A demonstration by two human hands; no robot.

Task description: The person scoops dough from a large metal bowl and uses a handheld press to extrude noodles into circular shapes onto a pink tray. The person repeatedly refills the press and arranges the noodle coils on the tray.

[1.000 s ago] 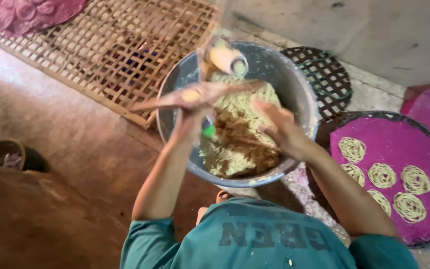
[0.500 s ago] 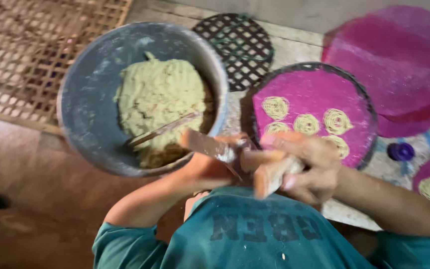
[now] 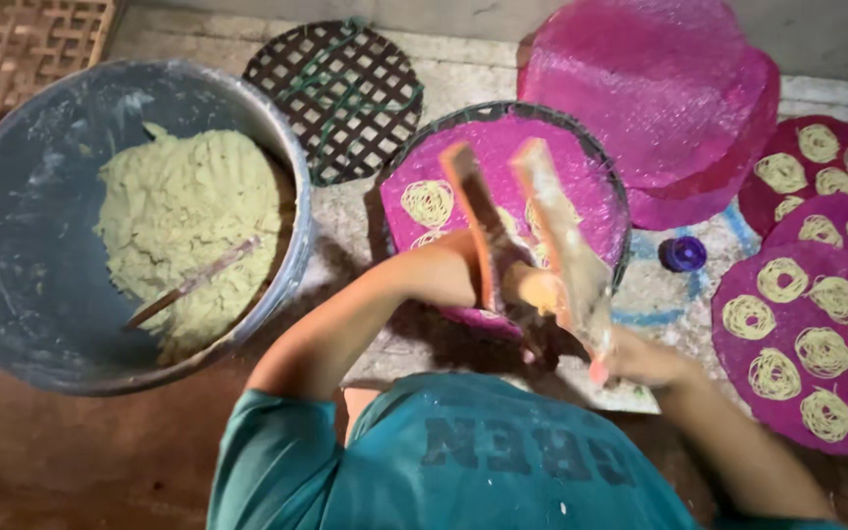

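Wooden press (image 3: 542,245) — a two-handled tool smeared with pale dough — is being held over the round tray with the magenta mat (image 3: 503,147), and that tray serves as the landmark. The person's left hand (image 3: 483,270) is closing around the orange handle (image 3: 470,211) and the body of the press above the tray's near edge, though the fingers themselves are partly hidden. The right hand (image 3: 640,358) is gripping the end of the longer pale handle (image 3: 561,236), just off the tray's near-right rim. Noodle coils (image 3: 429,203) are lying on the mat beneath the press.

Left of the tray a big grey basin (image 3: 31,245) is sitting on the floor, holding a mound of greenish dough (image 3: 188,216) with a wooden stick (image 3: 193,283) lying in it. Behind the tray, toward the left, a dark lattice disc (image 3: 336,88) is lying flat; behind and to the right, a stack of bare magenta mats (image 3: 660,88) is resting. Right of the tray — past a small blue cap (image 3: 683,253) — more mats with coils (image 3: 807,334) are lying spread out.
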